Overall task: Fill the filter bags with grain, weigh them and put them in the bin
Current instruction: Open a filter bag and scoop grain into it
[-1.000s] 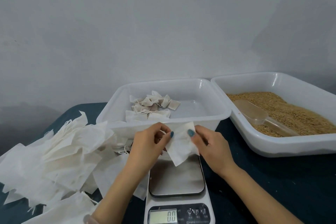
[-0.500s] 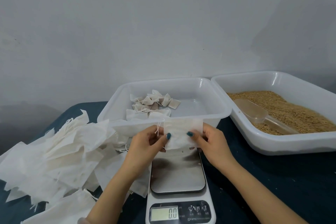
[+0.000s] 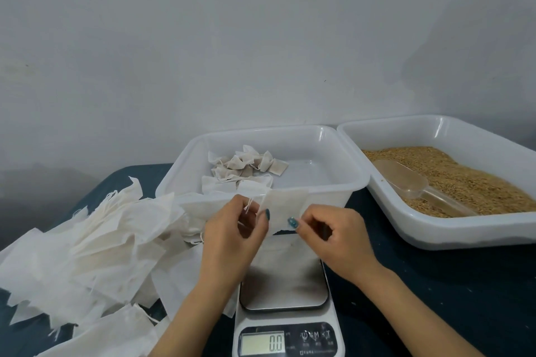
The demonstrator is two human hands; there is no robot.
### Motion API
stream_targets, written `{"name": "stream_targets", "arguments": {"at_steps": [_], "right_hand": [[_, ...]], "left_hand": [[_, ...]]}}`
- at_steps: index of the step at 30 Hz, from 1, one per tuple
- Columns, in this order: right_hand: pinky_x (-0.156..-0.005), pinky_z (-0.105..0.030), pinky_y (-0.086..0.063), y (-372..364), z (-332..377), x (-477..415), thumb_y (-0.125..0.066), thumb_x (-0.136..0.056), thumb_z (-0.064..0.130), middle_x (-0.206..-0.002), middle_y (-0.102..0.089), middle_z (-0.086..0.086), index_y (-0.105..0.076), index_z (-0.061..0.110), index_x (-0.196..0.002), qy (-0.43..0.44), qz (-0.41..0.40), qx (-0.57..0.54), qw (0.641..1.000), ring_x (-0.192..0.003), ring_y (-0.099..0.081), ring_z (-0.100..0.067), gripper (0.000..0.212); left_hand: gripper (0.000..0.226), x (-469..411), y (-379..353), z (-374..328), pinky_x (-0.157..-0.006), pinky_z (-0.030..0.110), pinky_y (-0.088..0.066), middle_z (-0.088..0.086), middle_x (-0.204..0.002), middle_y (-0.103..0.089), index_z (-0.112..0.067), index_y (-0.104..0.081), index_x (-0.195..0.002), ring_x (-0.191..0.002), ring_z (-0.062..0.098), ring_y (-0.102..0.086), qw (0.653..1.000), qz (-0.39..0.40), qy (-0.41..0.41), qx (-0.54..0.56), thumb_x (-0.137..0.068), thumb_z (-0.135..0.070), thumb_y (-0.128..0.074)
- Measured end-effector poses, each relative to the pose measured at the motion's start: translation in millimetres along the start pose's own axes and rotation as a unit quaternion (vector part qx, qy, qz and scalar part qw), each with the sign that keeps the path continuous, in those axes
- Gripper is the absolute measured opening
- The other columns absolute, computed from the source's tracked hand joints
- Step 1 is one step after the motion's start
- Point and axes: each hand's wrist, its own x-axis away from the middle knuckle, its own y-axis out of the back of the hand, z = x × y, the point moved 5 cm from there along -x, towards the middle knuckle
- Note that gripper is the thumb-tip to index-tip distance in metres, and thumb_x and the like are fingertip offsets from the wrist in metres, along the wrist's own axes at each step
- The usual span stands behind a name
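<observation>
Both pinching: left hand [image 3: 232,230], right hand [image 3: 333,233] hold empty filter bag [image 3: 285,206] by opposite edges over scale [image 3: 285,284], likely opening mouth for filling. Grain [image 3: 470,180], scoop [image 3: 406,180] beyond right hand; bin [image 3: 330,195] just ahead.

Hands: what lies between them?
A filter bag spans the gap, pinched by the left hand and right hand, above the scale, in the head view.
</observation>
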Motion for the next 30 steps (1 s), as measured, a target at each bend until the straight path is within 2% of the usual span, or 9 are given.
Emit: {"name": "stream_targets", "arguments": {"at_steps": [3, 5, 7, 9, 13, 17, 22, 24, 30], "right_hand": [[-0.057, -0.007, -0.038, -12.9, 6.9, 1.8, -0.061, -0.087, 0.054, -0.072, -0.065, 0.021, -0.069, 0.03, -0.082, -0.04, 0.059, -0.079, 0.994, -0.064, -0.061, 0.0, 0.026], [-0.058, -0.01, -0.042, -16.7, 5.9, 1.8, -0.062, -0.085, 0.056, -0.078, -0.068, 0.021, -0.072, 0.026, -0.089, -0.069, 0.068, -0.127, 0.987, -0.072, -0.065, -0.001, 0.032], [-0.059, -0.014, -0.045, -16.8, 2.7, 1.9, -0.063, -0.085, 0.057, -0.08, -0.071, 0.017, -0.073, 0.022, -0.093, -0.09, 0.062, -0.154, 0.982, -0.074, -0.067, -0.005, 0.037], [-0.059, -0.017, -0.047, -17.1, 0.4, 2.2, -0.066, -0.088, 0.05, -0.081, -0.072, 0.013, -0.074, 0.022, -0.099, -0.108, 0.058, -0.18, 0.976, -0.072, -0.066, -0.007, 0.031], [-0.057, -0.013, -0.043, -16.7, 1.4, -0.7, -0.063, -0.087, 0.04, -0.071, -0.068, 0.016, -0.073, 0.042, -0.086, -0.131, 0.058, -0.221, 0.965, -0.062, -0.058, -0.001, 0.01], [-0.063, -0.011, -0.047, -18.4, -0.8, -0.9, -0.067, -0.085, 0.038, -0.076, -0.074, 0.008, -0.076, 0.032, -0.083, -0.165, 0.072, -0.269, 0.946, -0.07, -0.068, -0.003, 0.011], [-0.074, -0.036, -0.057, -20.6, -8.9, 3.7, -0.072, -0.079, 0.046, -0.077, -0.076, 0.003, -0.078, 0.022, -0.079, -0.191, 0.074, -0.238, 0.949, -0.077, -0.073, -0.014, 0.025], [-0.074, -0.04, -0.058, -19.8, -10.9, 4.0, -0.072, -0.078, 0.047, -0.075, -0.075, 0.001, -0.077, 0.019, -0.078, -0.196, 0.069, -0.229, 0.951, -0.075, -0.072, -0.015, 0.029], [-0.069, -0.025, -0.056, -16.6, -5.1, 1.7, -0.073, -0.079, 0.046, -0.074, -0.074, 0.004, -0.075, 0.033, -0.075, -0.177, 0.061, -0.25, 0.95, -0.073, -0.072, -0.014, 0.014]], "left_hand": [[0.023, 3.6, -4.4, -10.4, -0.058, 0.01, -0.041, -0.011, -0.075, -0.056, -0.019, -0.058, -0.086, -0.065, 0.004, -0.055, 0.996, 0.021, -0.078, -0.031, -0.081, -0.004, -0.076], [0.022, 7.3, -6.4, -16.6, -0.062, 0.008, -0.042, -0.01, -0.084, -0.056, -0.015, -0.062, -0.091, -0.07, 0.0, -0.053, 0.989, 0.032, -0.133, -0.061, -0.078, -0.004, -0.076], [0.012, 9.6, -7.3, -21.7, -0.063, 0.02, -0.051, -0.004, -0.09, -0.058, -0.012, -0.066, -0.092, -0.074, 0.004, -0.056, 0.98, 0.025, -0.18, -0.081, -0.081, -0.013, -0.071], [0.016, 11.0, -8.3, -25.3, -0.063, 0.029, -0.053, -0.001, -0.093, -0.059, -0.01, -0.069, -0.093, -0.079, 0.014, -0.06, 0.975, 0.024, -0.202, -0.087, -0.085, -0.022, -0.064], [0.026, 11.4, -9.1, -24.1, -0.071, 0.025, -0.053, -0.004, -0.101, -0.057, -0.015, -0.069, -0.102, -0.088, 0.01, -0.059, 0.978, 0.054, -0.187, -0.073, -0.086, -0.035, -0.067], [0.022, 10.9, -8.3, -20.1, -0.069, 0.033, -0.056, -0.007, -0.102, -0.061, -0.014, -0.068, -0.103, -0.089, 0.012, -0.062, 0.982, 0.062, -0.172, -0.057, -0.087, -0.03, -0.067], [0.028, 14.5, -12.4, -19.3, -0.072, 0.029, -0.056, -0.01, -0.101, -0.065, -0.017, -0.067, -0.108, -0.087, 0.006, -0.064, 0.978, 0.088, -0.178, -0.071, -0.084, -0.033, -0.069], [0.03, 15.2, -13.3, -18.4, -0.073, 0.028, -0.056, -0.011, -0.101, -0.066, -0.019, -0.067, -0.111, -0.087, 0.006, -0.064, 0.978, 0.089, -0.175, -0.074, -0.083, -0.031, -0.068], [0.031, 16.7, -15.0, -17.2, -0.07, 0.026, -0.055, -0.014, -0.093, -0.07, -0.022, -0.068, -0.113, -0.08, 0.002, -0.064, 0.983, 0.091, -0.155, -0.047, -0.083, -0.028, -0.063]]}}
